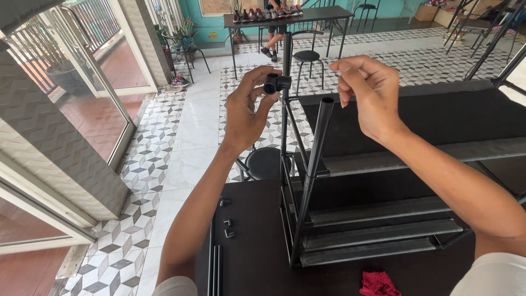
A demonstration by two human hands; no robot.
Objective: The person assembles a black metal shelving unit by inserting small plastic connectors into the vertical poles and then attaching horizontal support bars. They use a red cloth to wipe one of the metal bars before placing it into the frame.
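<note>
Left hand (246,112) pinches a small black plastic connector (275,84) between thumb and fingertips, holding it against the upper part of a thin upright tube (286,60) of the black rack frame (378,219). Right hand (367,90) hovers just above and to the right of the open top of a second, leaning tube (315,156); its fingers are curled loosely together with nothing in them that I can make out.

Judgement on doing this well: the connector's socket should sit square to the tube it joins, pushed along the tube's axis, not at a slant. The free hand would serve best steadying the leaning tube near its top, so the frame does not rock while the piece is pressed on (thin tubes look likely to flex).

Surface (257,252): dark, matte. On it, near the left forearm, a few small black fittings (227,227) lie loose; spare rods (215,271) lie along the near left edge; a crumpled red cloth (378,284) sits at the near edge, right of centre.

Room: patterned cube-tile floor (137,219) with plain white tiles, glass doors on the left, a round black stool (264,163) below the surface, another stool (308,56) farther off, and a long table with shoes (268,15) at the teal back wall. Another person's legs show behind that table.
</note>
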